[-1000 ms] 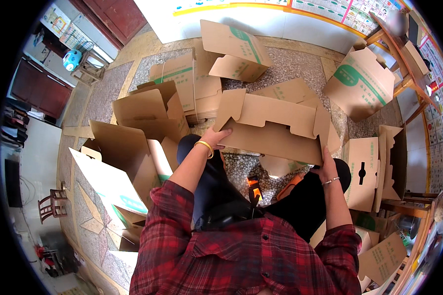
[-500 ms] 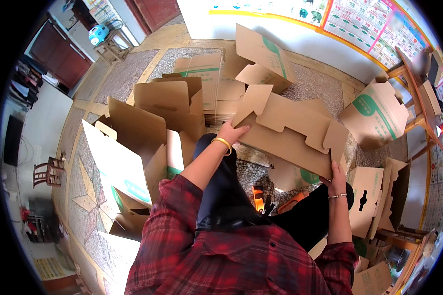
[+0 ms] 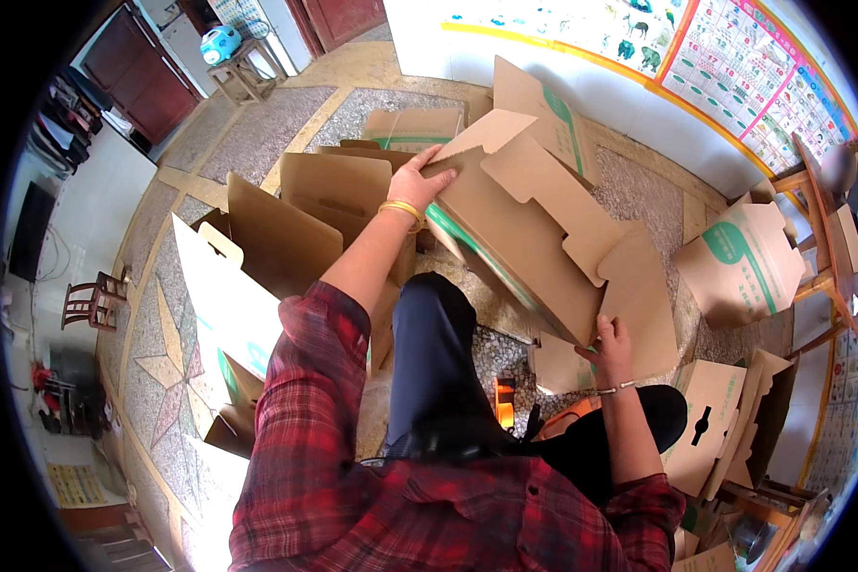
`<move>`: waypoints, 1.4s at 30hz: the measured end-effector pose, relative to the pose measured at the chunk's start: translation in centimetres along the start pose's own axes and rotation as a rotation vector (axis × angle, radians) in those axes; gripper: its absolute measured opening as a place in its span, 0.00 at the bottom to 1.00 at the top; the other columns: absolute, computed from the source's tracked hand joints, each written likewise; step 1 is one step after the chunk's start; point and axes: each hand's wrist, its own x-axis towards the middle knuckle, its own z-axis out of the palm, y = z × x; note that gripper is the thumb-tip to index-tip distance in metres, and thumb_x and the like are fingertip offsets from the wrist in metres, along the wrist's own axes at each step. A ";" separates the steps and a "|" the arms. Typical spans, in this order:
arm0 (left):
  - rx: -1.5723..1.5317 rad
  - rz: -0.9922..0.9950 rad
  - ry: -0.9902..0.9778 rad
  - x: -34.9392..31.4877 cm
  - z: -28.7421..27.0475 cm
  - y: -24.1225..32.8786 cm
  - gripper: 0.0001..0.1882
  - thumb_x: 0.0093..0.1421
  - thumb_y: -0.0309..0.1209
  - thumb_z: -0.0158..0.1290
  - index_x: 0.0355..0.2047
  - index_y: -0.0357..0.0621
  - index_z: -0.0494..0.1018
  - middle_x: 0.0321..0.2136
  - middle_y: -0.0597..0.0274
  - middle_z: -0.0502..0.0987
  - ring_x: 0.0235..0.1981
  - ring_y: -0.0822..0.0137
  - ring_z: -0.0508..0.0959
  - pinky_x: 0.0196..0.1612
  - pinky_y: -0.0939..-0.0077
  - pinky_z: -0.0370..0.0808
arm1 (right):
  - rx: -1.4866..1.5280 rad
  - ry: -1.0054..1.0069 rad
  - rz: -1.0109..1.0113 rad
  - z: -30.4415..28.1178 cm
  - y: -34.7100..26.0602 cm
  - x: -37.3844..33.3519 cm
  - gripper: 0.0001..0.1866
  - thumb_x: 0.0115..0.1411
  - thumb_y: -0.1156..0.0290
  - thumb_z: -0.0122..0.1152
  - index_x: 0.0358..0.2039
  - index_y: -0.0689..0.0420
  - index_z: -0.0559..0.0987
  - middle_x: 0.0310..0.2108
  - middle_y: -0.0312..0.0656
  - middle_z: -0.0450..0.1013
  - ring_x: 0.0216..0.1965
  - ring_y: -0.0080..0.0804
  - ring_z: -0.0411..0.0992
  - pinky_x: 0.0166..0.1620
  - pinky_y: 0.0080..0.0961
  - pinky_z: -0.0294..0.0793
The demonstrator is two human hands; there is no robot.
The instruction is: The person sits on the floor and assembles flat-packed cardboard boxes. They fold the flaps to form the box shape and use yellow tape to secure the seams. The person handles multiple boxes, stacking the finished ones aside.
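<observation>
Between my hands a brown cardboard box (image 3: 520, 238) hangs tilted above the floor, its flaps standing out on the far and right sides and a green stripe along its near side. My left hand (image 3: 419, 183) grips the box's upper left corner, thumb on the inner face. At the lower right corner my right hand (image 3: 608, 351) holds the edge, its thumb raised along the cardboard. Below the box a smaller cardboard piece (image 3: 561, 365) shows in part. An orange tool (image 3: 504, 402) with a black part lies on the floor between my legs.
Several opened cardboard boxes (image 3: 286, 229) stand at my left. Another box (image 3: 548, 119) stands by the far wall. At right are a closed box (image 3: 742, 259), a wooden chair (image 3: 820, 229) and a stack of flattened cartons (image 3: 710, 415). A stool (image 3: 243, 71) is far left.
The box has tipped, its left end rising and moving away from me and left. My left hand has gone up with it; my right hand has shifted slightly left. The view has turned a little.
</observation>
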 end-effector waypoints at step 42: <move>0.862 0.885 -0.137 -5.3 13.2 2.1 0.37 0.48 0.38 0.56 0.59 0.48 0.58 0.62 0.63 0.57 0.59 0.62 0.62 0.58 0.42 0.53 | -0.149 -0.357 0.155 8.9 -5.1 10.9 0.31 0.57 0.54 0.58 0.54 0.61 0.63 0.42 0.45 0.71 0.36 0.34 0.75 0.32 0.30 0.77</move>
